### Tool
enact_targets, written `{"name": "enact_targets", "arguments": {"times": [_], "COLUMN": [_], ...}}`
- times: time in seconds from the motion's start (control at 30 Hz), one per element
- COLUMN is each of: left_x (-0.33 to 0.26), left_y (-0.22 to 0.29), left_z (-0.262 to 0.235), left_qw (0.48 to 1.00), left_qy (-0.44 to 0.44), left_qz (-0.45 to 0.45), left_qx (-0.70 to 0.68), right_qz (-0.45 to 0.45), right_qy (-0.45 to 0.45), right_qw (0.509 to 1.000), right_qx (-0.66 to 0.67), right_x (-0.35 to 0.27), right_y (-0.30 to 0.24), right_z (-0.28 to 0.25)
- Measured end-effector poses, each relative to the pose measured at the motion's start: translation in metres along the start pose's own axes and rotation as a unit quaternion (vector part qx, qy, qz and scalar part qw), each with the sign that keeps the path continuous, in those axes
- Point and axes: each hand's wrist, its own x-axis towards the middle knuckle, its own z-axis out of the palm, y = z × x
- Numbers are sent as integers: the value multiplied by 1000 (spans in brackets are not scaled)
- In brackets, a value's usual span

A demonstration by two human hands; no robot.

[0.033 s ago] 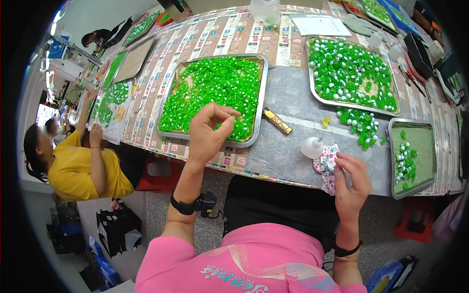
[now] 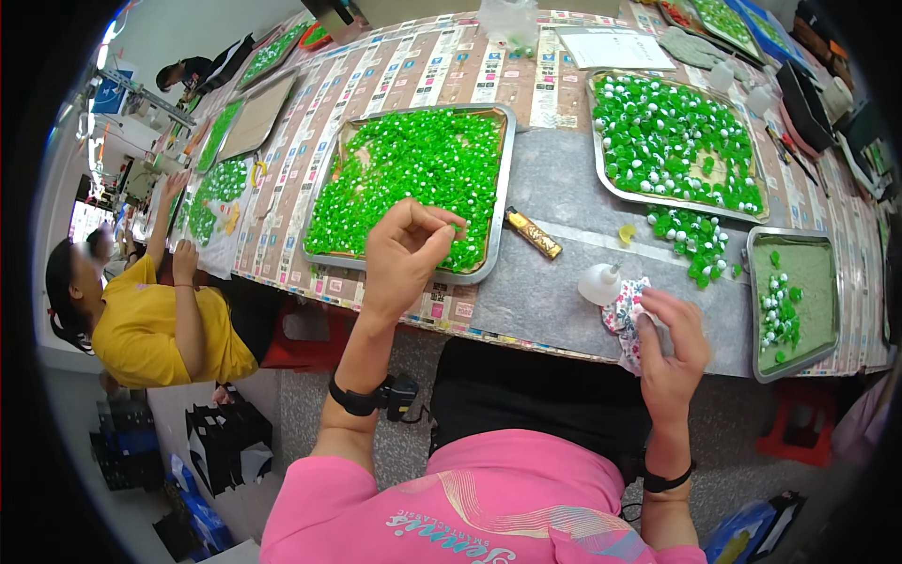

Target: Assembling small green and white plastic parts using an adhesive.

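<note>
My left hand [image 2: 406, 249] hovers over the near right corner of a tray of small green pieces [image 2: 413, 169] dotted with white. Its thumb and forefinger are pinched together; whatever they hold is too small to make out. On the right, my right hand [image 2: 675, 348] is raised at the table's front edge, fingers curled toward the thumb, with any small thing between them hidden. Beside its fingertips lies a floral cloth [image 2: 631, 305]. A white squeeze bottle [image 2: 598, 284] with a thin nozzle rests against that cloth.
Green-and-white pieces fill a second tray [image 2: 601, 169], with a loose pile [image 2: 693, 244] below it. A smaller tray [image 2: 754, 310] holds a few. A gold-and-black lighter-like object [image 2: 534, 233] and a yellow bit [image 2: 627, 233] lie between. A co-worker in yellow [image 2: 169, 324] sits left.
My right hand has shifted slightly left, closer to the floral cloth, and its fingers have drawn in a little. My left hand stays nearly in place, still pinched.
</note>
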Motion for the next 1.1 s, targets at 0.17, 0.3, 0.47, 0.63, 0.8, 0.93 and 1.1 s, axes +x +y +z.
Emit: {"name": "enact_targets", "arguments": {"times": [0.17, 0.3, 0.47, 0.63, 0.8, 0.93, 1.1], "left_x": [-20, -35, -44, -49, -51, -55, -56], "left_y": [12, 5, 6, -4, 15, 14, 9], "left_z": [21, 34, 53, 60, 77, 82, 89], "left_qw": [978, 934, 888, 851, 902, 923, 945], "left_qy": [-44, -97, -133, -180, -163, -155, -177], "left_qz": [-110, -176, -227, -256, -277, -231, -172], "left_qx": [-174, -296, -378, -421, -288, -267, -212], "right_qz": [73, 40, -15, 75, 72, 70, 165], "right_qy": [-25, -41, -79, -98, -99, -80, -8], "right_qw": [996, 998, 997, 985, 985, 987, 967], "right_qx": [32, 15, 6, 117, 123, 125, 193], "right_x": [8, 13, 15, 8, -2, -8, -22], "right_y": [-7, -7, 5, -15, -20, -16, -13], "right_z": [26, 39, 39, 21, -3, -20, -35]}}
